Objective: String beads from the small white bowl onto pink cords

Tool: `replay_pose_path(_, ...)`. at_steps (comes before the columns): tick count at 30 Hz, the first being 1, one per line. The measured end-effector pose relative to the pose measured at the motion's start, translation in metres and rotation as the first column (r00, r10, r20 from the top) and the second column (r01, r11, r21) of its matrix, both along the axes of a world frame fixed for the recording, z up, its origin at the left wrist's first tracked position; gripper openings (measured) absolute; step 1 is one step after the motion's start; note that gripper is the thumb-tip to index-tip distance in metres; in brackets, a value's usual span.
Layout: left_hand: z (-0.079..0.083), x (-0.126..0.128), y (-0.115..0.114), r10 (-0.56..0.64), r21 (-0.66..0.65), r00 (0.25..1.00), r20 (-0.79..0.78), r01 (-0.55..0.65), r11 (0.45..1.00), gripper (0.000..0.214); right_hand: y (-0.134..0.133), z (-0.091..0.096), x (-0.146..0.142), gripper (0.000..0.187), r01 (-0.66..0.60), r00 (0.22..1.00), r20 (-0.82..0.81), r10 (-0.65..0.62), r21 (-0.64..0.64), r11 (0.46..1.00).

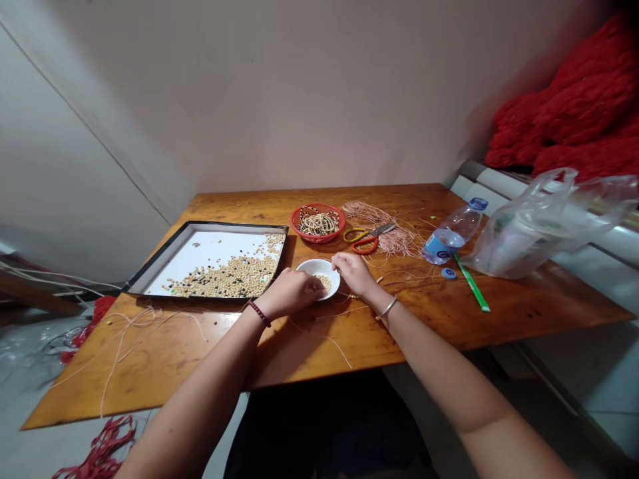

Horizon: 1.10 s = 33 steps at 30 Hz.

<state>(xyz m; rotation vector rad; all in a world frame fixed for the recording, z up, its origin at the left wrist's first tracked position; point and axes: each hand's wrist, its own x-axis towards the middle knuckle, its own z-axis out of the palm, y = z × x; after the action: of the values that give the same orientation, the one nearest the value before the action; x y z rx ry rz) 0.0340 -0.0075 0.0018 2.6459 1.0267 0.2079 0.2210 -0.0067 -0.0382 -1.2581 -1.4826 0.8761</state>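
Wooden table [319,346], bowl [327,268] touching left hand [289,294], right hand [355,274]

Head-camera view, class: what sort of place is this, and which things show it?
Probably a small home workshop for handmade bead jewellery: a black-rimmed tray of loose beads, a red basket of strung beads, and scissors beside pale cord.

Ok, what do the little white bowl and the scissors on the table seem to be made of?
The bowl looks like glazed ceramic, going by its smooth, glossy white rim, though hard plastic can't be ruled out. The scissors seem to have steel blades, given their grey metallic sheen, and moulded plastic handles, smooth and bright orange and yellow.
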Motion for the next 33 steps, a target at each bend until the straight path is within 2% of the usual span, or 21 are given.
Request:
replay_pose_path(5, 0.000, -0.002, 0.002, 0.012, -0.096, 0.997, 0.073, -0.005, 0.995, 0.018, 0.001, -0.002, 0.001, 0.031, 0.000, 1.000, 0.012, 0.000, 0.007, 1.000)
replay_pose_path(9, -0.003, 0.000, 0.002, 0.072, -0.157, 0.962, 0.262, -0.031, 0.987, 0.011, -0.002, 0.002, 0.001, 0.037, -0.017, 0.999, 0.037, 0.016, 0.043, 0.999)
replay_pose_path(11, -0.008, 0.002, 0.004, 0.161, -0.177, 0.882, 0.443, -0.089, 0.980, 0.009, -0.004, 0.005, 0.000, 0.039, -0.032, 0.999, 0.044, 0.030, 0.055, 0.998)
replay_pose_path(14, -0.015, 0.006, 0.008, 0.297, -0.266, 0.665, 0.685, -0.151, 0.952, 0.016, -0.007, 0.009, -0.001, 0.041, -0.034, 0.998, 0.056, 0.030, 0.062, 0.998)
replay_pose_path(16, -0.018, 0.008, 0.011, 0.344, -0.331, 0.568, 0.747, -0.130, 0.935, 0.021, -0.009, 0.010, -0.001, 0.041, -0.025, 0.998, 0.067, 0.021, 0.068, 0.997)
replay_pose_path(17, -0.018, 0.009, 0.012, 0.352, -0.351, 0.550, 0.757, -0.111, 0.930, 0.023, -0.009, 0.011, -0.001, 0.041, -0.021, 0.997, 0.071, 0.015, 0.072, 0.997)
replay_pose_path(25, -0.016, 0.009, 0.012, 0.396, -0.397, 0.530, 0.750, -0.119, 0.910, 0.025, -0.011, 0.010, -0.001, 0.040, 0.070, 0.987, 0.136, -0.087, 0.125, 0.990)
replay_pose_path(28, -0.016, 0.009, 0.012, 0.391, -0.394, 0.517, 0.761, -0.110, 0.912, 0.026, -0.011, 0.009, -0.001, 0.040, 0.067, 0.986, 0.144, -0.085, 0.128, 0.989)
replay_pose_path(33, -0.016, 0.009, 0.012, 0.373, -0.392, 0.540, 0.755, -0.086, 0.916, 0.025, -0.011, 0.009, -0.002, 0.041, 0.036, 0.982, 0.178, -0.057, 0.120, 0.992)
